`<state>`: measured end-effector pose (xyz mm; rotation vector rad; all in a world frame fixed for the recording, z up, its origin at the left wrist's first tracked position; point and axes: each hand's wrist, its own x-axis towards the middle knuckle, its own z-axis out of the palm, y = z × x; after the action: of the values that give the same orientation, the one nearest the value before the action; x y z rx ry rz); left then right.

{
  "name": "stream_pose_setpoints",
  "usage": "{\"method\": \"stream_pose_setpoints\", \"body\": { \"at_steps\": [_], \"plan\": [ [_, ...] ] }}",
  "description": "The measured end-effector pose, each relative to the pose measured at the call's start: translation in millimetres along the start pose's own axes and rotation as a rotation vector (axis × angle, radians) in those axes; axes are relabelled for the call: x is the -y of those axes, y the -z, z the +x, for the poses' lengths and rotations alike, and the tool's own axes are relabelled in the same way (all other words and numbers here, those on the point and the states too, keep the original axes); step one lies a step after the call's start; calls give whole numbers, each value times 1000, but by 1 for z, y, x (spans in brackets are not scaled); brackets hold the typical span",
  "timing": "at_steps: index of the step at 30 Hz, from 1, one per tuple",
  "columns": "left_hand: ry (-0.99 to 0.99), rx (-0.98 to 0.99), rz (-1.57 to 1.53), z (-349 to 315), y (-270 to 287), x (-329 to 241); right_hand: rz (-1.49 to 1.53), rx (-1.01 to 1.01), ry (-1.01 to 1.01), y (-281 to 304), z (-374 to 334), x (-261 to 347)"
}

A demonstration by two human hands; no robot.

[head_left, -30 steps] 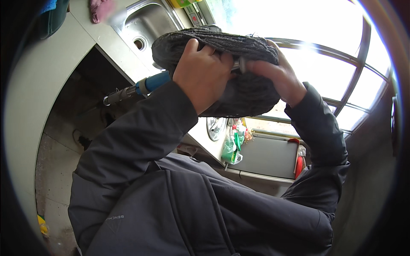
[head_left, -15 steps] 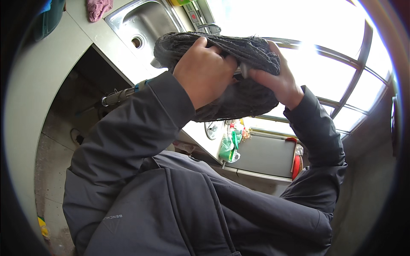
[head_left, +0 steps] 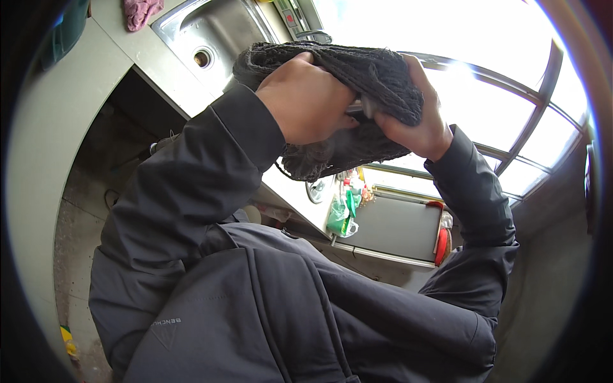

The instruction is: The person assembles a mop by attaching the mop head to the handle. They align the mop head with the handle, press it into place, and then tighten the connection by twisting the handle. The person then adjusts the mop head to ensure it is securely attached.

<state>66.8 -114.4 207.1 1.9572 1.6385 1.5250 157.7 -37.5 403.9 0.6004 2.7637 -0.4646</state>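
Note:
Raised in front of me is a dark grey, stringy mop head (head_left: 338, 62), folded into upper and lower parts. My left hand (head_left: 308, 101) is closed on its near left side, the back of the hand toward me. My right hand (head_left: 418, 124) grips the right end, with fingers behind and the thumb in front. A pale, shiny hard piece (head_left: 367, 107) shows in the gap between my hands; its full shape is hidden by the strands and fingers. Behind my left sleeve, only the tip of a rod-like thing (head_left: 155, 147) is visible.
A steel sink (head_left: 223, 32) sits in the counter at the upper left, with a pink cloth (head_left: 142, 13) beside it. The bright window (head_left: 504, 96) is at the right. Beyond the mop head are a green-and-white plastic bag (head_left: 343, 214) and a grey panel (head_left: 399, 230).
The mop head has tilted, its right end lower. My left hand has turned over it, and my left forearm now covers most of the rod-like thing.

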Motion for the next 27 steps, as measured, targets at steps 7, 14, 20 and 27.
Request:
{"method": "stream_pose_setpoints", "body": {
  "at_steps": [7, 14, 20, 27],
  "plan": [
    [-22, 73, -168, 8, 5, 11, -96, 6, 125, -2, 5, -4],
    [-28, 46, -132, 2, -16, 26, -90, 60, 182, -16, 14, -14],
    [187, -143, -1406, -114, -55, 59, -104, 298, 294, -129, 58, 13],
    [187, -292, 126, -118, 12, 39, 270, 154, 274, -86, 76, 22]
  ]
}}
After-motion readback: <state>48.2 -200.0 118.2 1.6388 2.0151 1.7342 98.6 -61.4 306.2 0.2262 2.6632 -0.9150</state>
